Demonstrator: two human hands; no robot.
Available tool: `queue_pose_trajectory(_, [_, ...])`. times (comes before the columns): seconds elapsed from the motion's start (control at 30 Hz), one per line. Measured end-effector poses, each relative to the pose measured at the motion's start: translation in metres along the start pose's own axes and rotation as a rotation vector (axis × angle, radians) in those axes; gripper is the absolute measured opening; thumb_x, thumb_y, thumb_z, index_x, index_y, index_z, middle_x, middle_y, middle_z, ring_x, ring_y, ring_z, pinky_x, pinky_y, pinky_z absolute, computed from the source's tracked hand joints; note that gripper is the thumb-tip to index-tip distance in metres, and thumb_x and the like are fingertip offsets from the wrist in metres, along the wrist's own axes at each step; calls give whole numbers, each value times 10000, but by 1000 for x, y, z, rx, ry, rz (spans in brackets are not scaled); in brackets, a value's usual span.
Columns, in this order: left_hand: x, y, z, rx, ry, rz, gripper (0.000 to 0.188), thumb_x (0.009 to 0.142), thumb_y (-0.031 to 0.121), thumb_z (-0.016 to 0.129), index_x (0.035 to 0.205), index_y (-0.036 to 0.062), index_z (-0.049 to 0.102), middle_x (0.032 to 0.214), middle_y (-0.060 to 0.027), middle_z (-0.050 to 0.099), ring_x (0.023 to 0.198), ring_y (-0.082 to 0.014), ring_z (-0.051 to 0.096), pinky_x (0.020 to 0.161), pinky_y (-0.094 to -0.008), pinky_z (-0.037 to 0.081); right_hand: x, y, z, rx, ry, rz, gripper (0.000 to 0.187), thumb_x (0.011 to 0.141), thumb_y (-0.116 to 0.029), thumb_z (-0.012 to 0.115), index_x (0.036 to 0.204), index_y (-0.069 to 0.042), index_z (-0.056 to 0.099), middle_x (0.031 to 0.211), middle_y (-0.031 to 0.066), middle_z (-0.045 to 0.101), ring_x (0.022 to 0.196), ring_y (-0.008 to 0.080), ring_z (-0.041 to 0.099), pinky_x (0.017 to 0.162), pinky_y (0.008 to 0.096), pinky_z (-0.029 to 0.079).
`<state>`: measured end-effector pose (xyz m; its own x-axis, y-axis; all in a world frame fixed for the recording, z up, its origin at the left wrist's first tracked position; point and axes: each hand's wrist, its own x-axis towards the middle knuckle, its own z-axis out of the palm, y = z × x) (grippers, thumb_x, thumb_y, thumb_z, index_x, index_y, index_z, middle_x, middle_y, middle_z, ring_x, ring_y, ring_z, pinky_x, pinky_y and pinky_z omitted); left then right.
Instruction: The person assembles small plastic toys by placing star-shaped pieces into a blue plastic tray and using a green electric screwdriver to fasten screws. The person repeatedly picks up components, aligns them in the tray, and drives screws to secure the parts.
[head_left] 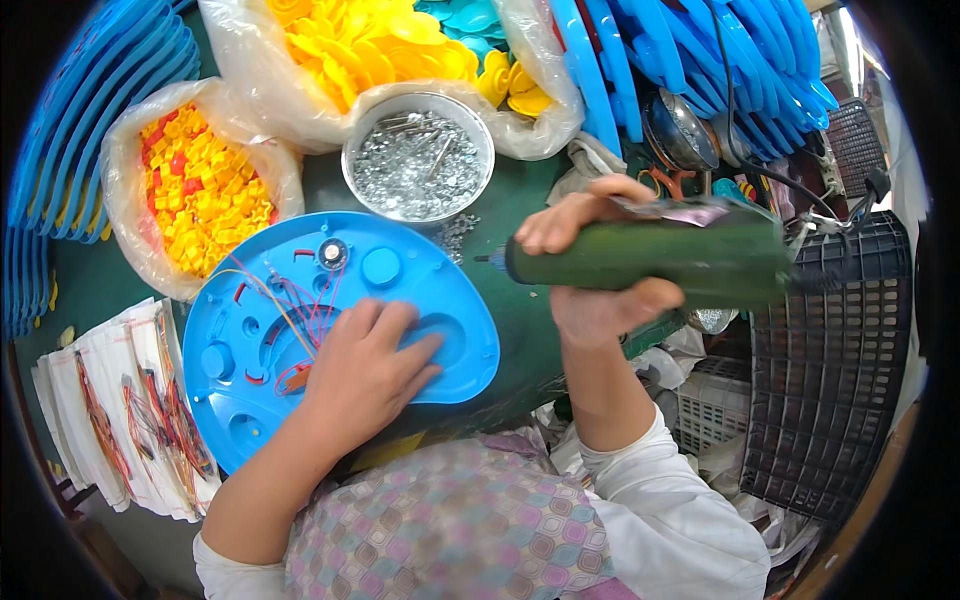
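A blue plastic shell (465, 375), rounded and shallow, lies on the green table in front of me. Thin coloured wires (318, 318) and a small round speaker-like part (333, 253) sit inside it. My left hand (365, 368) rests over the shell's near side, fingers spread and pointing away from me. Whatever is under its palm is hidden. To the right, my right hand (600, 308) is wrapped around a thick green electric screwdriver (660, 255), held level above the table. Its bit (488, 259) points left toward the shell without touching it.
Behind the shell stands a metal bowl of screws (418, 160), with loose screws (457, 238) beside it. Bags hold small yellow parts (205, 195) and larger yellow pieces (370, 45). Wire bundles (150, 400) lie left. Blue shells (690, 60) are stacked behind; a black crate (830, 370) stands right.
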<state>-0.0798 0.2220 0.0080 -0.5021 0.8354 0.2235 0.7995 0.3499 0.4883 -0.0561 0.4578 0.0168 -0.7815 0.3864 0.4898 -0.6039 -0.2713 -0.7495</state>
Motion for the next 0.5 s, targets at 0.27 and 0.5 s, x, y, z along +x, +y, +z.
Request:
queue_pose_trajectory(0.27, [1,2,-4,-73,-29,-97,264,794,155,803,1032,82,718,1056,-90,594,989,-306,580,824,-427,496,-6,27,-11,-37,28,103,942,803,-721,748,1271,51,480,855,156,681,789,248,699,769,381,598])
queue_pose_trajectory(0.5, [45,-8,-6,-151,216,-167,259,779,71,796,1018,44,699,964,-110,631,934,-324,600,804,-423,510,14,-1,-3,59,-19,-83,1071,778,-971,433,1282,-27,493,768,69,607,700,212,631,694,395,559])
